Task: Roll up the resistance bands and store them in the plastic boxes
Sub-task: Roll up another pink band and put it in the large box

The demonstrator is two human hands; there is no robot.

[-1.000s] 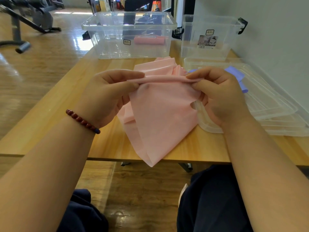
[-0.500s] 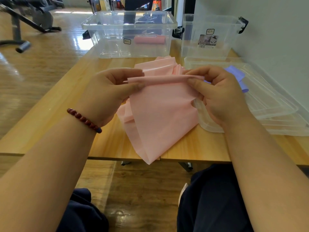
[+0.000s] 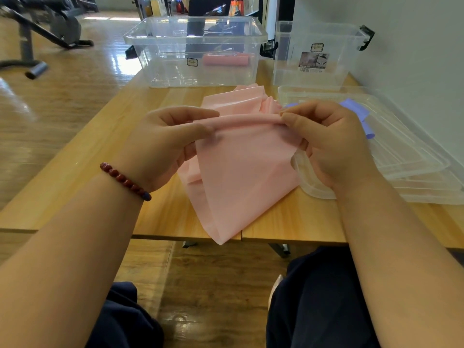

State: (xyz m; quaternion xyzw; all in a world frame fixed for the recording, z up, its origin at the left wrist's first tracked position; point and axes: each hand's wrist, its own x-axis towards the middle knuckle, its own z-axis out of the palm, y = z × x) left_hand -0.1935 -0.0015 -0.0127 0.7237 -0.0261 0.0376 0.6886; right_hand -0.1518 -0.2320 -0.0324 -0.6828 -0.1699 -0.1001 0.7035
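Step in hand: early roll on the pink resistance band (image 3: 246, 177). Both hands hold it up over the near half of the wooden table (image 3: 155, 209). The loose tail drapes onto the table and one corner hangs past the front edge.

Left hand (image 3: 165, 141): thumb and fingers curled, pinching the left end of the thin roll. Right hand (image 3: 326, 144): same pinch on the right end, fingers curled over the top.

The roll looks only a few turns thick, so most of the band is left to wind.

To do it well:
- turn both ends at the same rate, or the roll will cone
- the tail runs skewed and is bunched behind the roll, so flatten it first
- hold light tension on the tail so the turns sit tight

Destination is likely the large clear box (image 3: 170, 71) at the far side, which already holds one rolled pink band (image 3: 224, 59). The smaller clear box (image 3: 288, 69) to its right looks empty. The purple band (image 3: 356, 108) lies unrolled on the stacked lids (image 3: 414, 156), behind the right hand.
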